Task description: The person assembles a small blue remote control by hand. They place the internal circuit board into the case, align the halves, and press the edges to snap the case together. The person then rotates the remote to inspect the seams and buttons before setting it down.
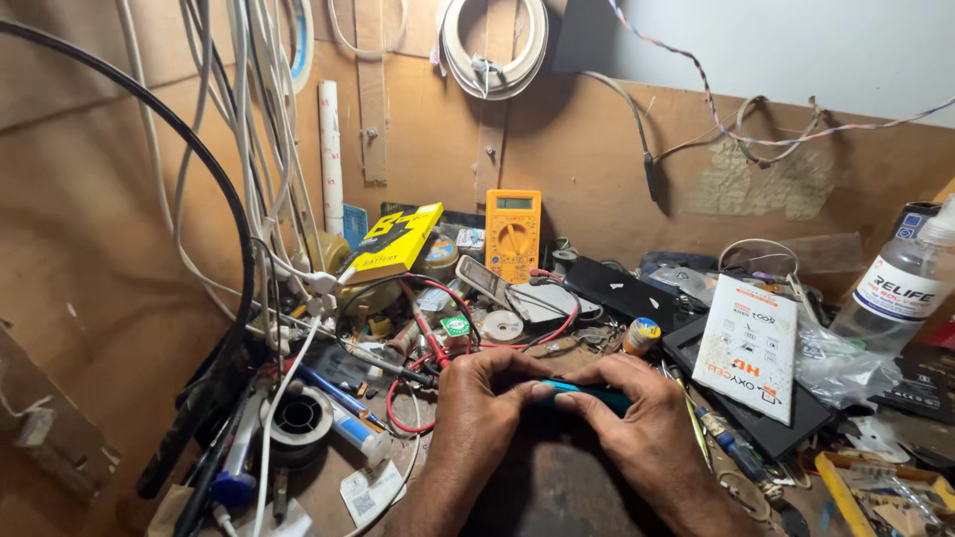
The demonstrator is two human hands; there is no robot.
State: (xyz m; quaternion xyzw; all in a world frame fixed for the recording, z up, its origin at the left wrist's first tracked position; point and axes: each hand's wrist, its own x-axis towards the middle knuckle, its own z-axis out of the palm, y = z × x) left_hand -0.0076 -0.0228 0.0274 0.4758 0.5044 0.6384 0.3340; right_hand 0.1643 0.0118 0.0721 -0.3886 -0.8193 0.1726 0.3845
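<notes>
Teal-handled tool is sitting low at the middle of the cluttered counter, pinched at both ends: the left hand is clenching its near end, the right hand is wrapping fingers over the rest. Nothing on the bench looks opened or finished yet, I'd judge. Behind, a yellow flat box is leaning beside an orange multimeter; a white printed packet is lying to the right, near a clear labelled bottle.
</notes>
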